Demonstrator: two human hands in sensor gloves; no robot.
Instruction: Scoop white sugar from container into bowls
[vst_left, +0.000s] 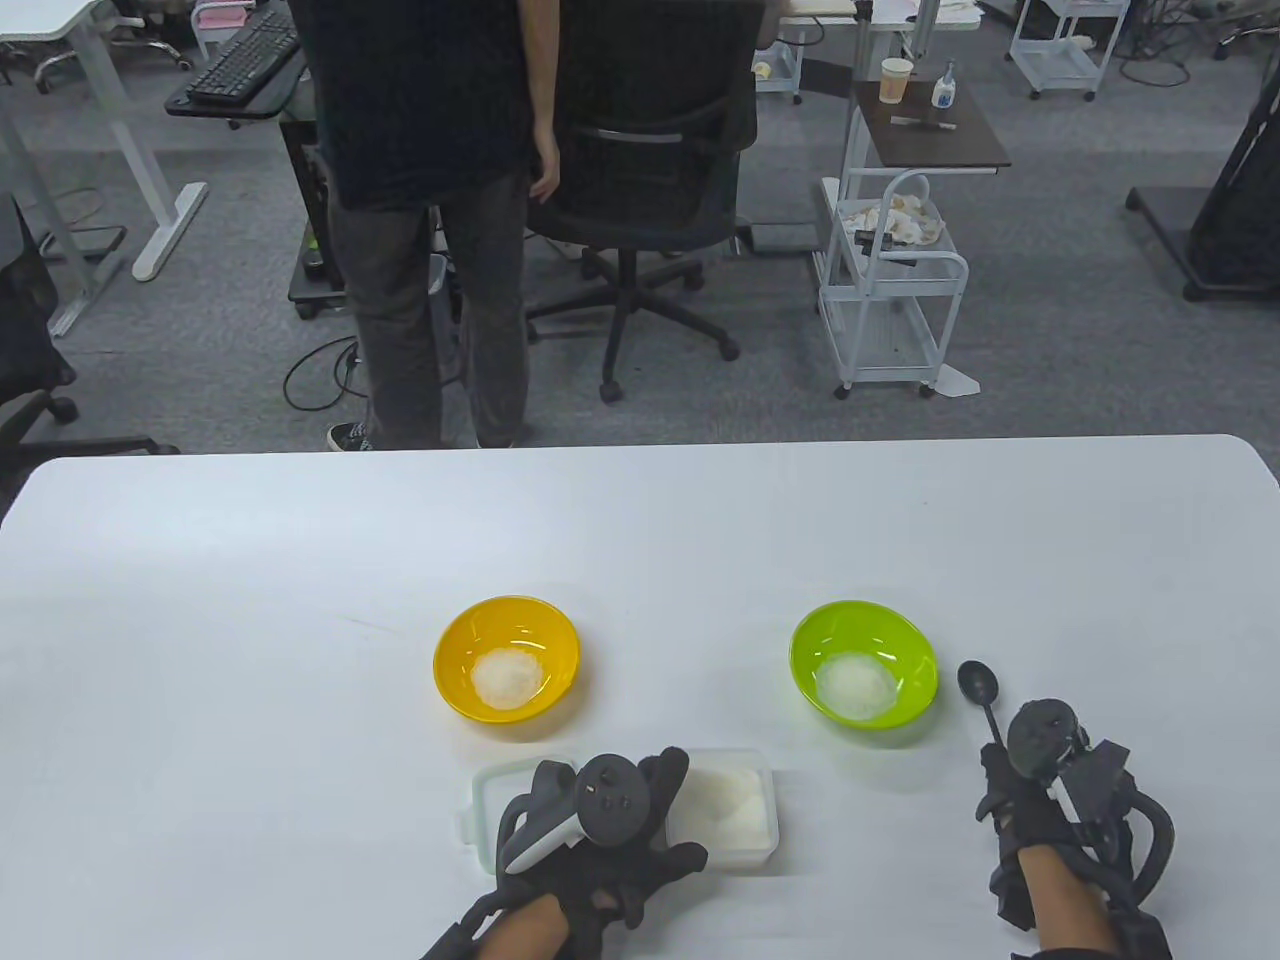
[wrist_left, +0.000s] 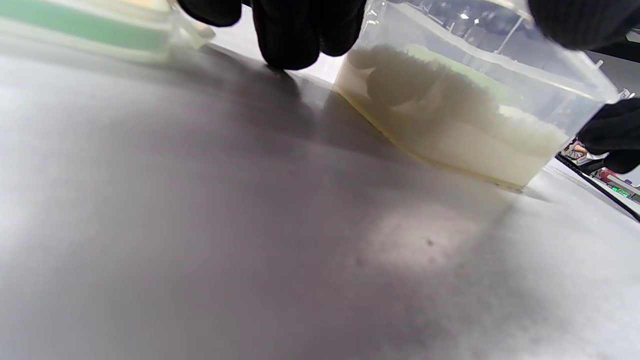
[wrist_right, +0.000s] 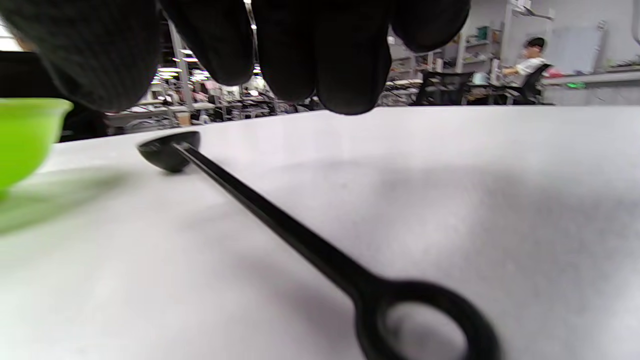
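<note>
Both bowls, orange (vst_left: 507, 658) and green (vst_left: 864, 673), hold sugar; left hand (vst_left: 600, 830) grips the sugar container (vst_left: 735, 810), right hand (vst_left: 1040, 790) hovers empty above the black spoon (vst_left: 985, 700).

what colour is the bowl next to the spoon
Lime green bowl, beside the black spoon; clearest in the table view.

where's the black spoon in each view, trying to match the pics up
Table view: the black spoon lies on the table at lower right, bowl end just right of the green bowl, handle running under the right hand.
Left wrist view: not in it.
Right wrist view: it crosses the middle, bowl end upper left, ring end at the bottom edge.
Shared landmark: the green bowl, at that view's left edge, beside the spoon's bowl end.
</note>
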